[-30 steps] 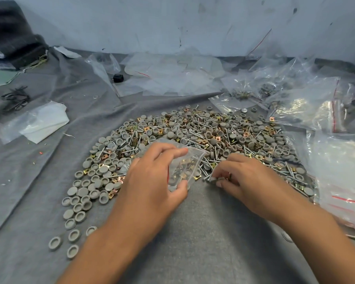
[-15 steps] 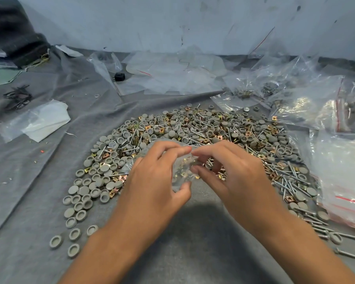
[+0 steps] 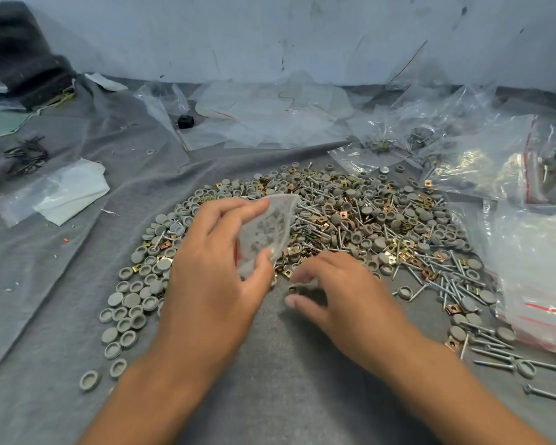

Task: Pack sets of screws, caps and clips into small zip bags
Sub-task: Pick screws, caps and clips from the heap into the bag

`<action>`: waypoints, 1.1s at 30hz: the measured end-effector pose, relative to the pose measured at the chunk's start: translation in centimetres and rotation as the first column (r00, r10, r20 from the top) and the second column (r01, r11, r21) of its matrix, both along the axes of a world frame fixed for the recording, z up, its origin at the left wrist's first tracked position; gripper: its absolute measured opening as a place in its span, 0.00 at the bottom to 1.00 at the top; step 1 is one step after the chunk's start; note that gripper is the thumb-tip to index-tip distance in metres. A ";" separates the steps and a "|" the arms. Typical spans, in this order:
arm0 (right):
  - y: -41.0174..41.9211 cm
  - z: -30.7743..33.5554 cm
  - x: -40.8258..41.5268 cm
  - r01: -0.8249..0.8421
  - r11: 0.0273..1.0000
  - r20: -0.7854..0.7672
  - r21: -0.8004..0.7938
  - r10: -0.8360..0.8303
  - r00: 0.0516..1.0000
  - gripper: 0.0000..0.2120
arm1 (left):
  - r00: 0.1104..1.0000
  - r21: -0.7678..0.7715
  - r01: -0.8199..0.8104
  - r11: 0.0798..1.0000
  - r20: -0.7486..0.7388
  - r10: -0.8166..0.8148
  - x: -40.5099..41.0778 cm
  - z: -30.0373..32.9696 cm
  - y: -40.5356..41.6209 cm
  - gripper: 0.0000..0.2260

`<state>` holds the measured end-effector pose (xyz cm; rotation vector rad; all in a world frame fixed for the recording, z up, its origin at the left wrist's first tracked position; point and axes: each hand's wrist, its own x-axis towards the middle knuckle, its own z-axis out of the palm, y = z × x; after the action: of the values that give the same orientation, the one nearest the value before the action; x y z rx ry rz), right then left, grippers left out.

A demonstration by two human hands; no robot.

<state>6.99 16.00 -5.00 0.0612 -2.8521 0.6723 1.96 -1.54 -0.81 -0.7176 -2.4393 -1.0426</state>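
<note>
The left hand (image 3: 212,277) holds a small zip bag (image 3: 267,229) above the near edge of the heap, thumb at the bag's lower corner and fingers curled over its upper edge, so the bag is pinched between them with its mouth towards the right. Grey caps show through the clear plastic (how many, the blur does not allow counting).

The right hand (image 3: 344,297) is low over the grey cloth (image 3: 270,380), just beside and below the bag, its fingers bent and its fingertips close around a grey cap (image 3: 294,289) at the heap's near edge. The hand is smeared by motion, so whether it already grips that cap or only touches it cannot be told.

The heap (image 3: 350,226) spreads across the cloth beyond both hands: grey round caps, long silver screws (image 3: 491,364) and small brass-coloured clips (image 3: 453,309) mixed together, with caps thickest on the left and screws trailing out to the right.

To the right lie larger clear bags with red zip lines (image 3: 536,277). Further clear bags (image 3: 270,117) lie at the back near the wall, with a small black object (image 3: 186,121) beside them. On the left lie a folded white sheet in plastic (image 3: 65,194) and a cluster of dark clips (image 3: 26,154).
</note>
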 end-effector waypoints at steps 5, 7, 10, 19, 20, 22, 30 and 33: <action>-0.7 -0.2 -0.4 -0.027 0.993 -0.009 0.111 0.028 1.000 0.06 | 0.998 0.107 -0.037 0.994 -0.037 0.041 -0.5 0.0 -0.5 0.20; -0.8 -0.4 -0.4 -0.033 0.996 0.000 0.081 0.033 0.999 0.08 | 0.998 0.143 -0.043 0.989 -0.037 0.049 -0.6 0.1 -0.6 0.18; -1.6 -0.1 -0.8 -0.070 0.998 -0.006 -0.003 0.070 0.998 0.13 | 0.998 0.145 -0.049 0.988 -0.030 0.054 -0.8 0.1 -0.7 0.19; -2.4 -0.3 -1.0 -0.101 0.994 0.031 0.027 0.100 0.994 0.06 | 0.999 0.104 -0.045 0.994 -0.008 0.046 -0.6 0.2 -0.8 0.20; -2.2 -0.2 -1.0 -0.086 0.996 0.025 0.022 0.085 0.996 0.05 | 0.999 0.093 -0.039 0.995 -0.005 0.039 -0.5 0.3 -0.8 0.21; -1.9 -0.2 -1.1 -0.057 0.998 0.014 0.019 0.057 0.998 0.05 | 1.000 0.066 -0.021 0.998 0.002 0.021 -0.4 0.3 -0.7 0.21; -1.8 -0.4 -1.4 -0.099 0.993 0.037 0.060 0.097 0.995 0.10 | 1.000 0.025 -0.001 1.000 0.016 0.001 -0.3 0.4 -0.6 0.23; -1.0 0.2 -1.3 -0.072 0.997 -0.013 -0.042 0.072 0.997 0.07 | 1.000 0.005 -0.002 1.000 0.030 0.002 -0.2 0.3 -0.5 0.23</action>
<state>5.71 14.97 -4.75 0.1614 -2.8351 0.7434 1.76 -2.08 -0.48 -0.7034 -2.4610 -1.0654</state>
